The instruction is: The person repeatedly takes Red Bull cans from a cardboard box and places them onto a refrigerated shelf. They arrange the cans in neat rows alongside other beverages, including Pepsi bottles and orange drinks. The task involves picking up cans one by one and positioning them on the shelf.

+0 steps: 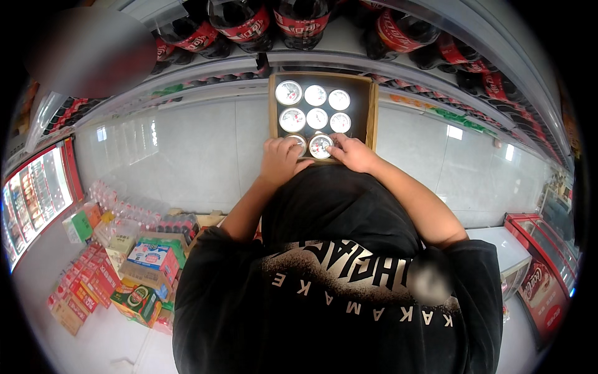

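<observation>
An open cardboard box (pixel 374 107) stands against the front of my body. Inside it are several round containers with shiny metal lids, set in rows. My left hand (pixel 282 156) rests with its fingers over a lidded container (pixel 297 144) in the row nearest me; whether it grips it I cannot tell. My right hand (pixel 348 152) holds the neighbouring container (pixel 321 147) by its rim, thumb at the lid's near edge and fingers round its far right side. The sides of the containers are mostly hidden.
Shelves with large cola bottles (pixel 301 23) run across in front of me. At the left are stacked cartons (pixel 152 255), shrink-wrapped bottles (pixel 135 205) and a lit display fridge (pixel 37 201). A red chest freezer (pixel 544 280) stands at the right.
</observation>
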The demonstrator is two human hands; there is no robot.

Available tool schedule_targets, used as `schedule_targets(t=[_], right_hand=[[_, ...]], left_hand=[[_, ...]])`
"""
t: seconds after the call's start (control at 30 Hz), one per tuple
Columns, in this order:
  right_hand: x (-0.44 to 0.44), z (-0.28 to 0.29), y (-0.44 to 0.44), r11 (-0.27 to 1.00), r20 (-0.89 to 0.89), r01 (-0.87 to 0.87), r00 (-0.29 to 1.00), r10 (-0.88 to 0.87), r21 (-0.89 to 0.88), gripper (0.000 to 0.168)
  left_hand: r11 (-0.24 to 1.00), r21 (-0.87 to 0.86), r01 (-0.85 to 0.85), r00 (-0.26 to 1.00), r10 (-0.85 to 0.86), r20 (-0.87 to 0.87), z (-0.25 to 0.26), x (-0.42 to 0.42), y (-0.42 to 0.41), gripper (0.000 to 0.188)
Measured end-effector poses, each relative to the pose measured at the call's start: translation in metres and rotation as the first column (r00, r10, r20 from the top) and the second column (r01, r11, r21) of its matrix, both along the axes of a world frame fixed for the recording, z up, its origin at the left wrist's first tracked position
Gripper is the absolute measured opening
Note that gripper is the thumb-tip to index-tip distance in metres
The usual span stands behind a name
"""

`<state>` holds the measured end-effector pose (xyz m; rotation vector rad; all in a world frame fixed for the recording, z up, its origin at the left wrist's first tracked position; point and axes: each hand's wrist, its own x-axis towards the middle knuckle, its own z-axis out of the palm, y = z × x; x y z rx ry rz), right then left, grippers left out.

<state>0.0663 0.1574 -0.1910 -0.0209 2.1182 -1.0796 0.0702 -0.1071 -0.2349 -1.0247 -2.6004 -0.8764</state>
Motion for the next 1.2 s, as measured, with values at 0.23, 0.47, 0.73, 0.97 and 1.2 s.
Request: schedule_targets(t=[0.23, 0.47, 0.73, 0.97, 1.2], right_hand=[[0.001, -0.004, 0.003, 1.0, -0.005, -0.007, 1.0, 0.007, 0.018, 0.052], [0.004, -0.013, 0.002, 0.997, -0.08, -0.066, 0.994, 0.07, 0.045, 0.057], [-0.026, 0.049, 0.014, 0.925, -0.099, -0.286, 0.943, 0.318, 0.249, 0.057], [-0.072, 0.312, 0.057, 0.936, -0.486, -0.321, 0.847, 0.214, -0.147, 0.052], [-0.121, 0.538, 0.073, 0.966, -0.937, 0.155, -0.252, 0.243, 0.209, 0.02]], left_hand=[[0.998, -0.063, -0.008, 1.0, 0.006, -0.025, 0.012, 0.006, -0.004, 0.041], [0.983, -0.183, 0.015, 0.999, -0.008, 0.038, 0.026, 0.003, -0.007, 0.035], [0.965, -0.216, 0.151, 0.953, -0.083, 0.292, 0.078, -0.017, -0.017, 0.025], [0.999, -0.011, 0.042, 0.974, -0.038, 0.225, 0.117, -0.058, -0.023, 0.019], [0.993, 0.108, 0.044, 0.992, -0.056, 0.112, 0.157, -0.078, -0.019, 0.018]])
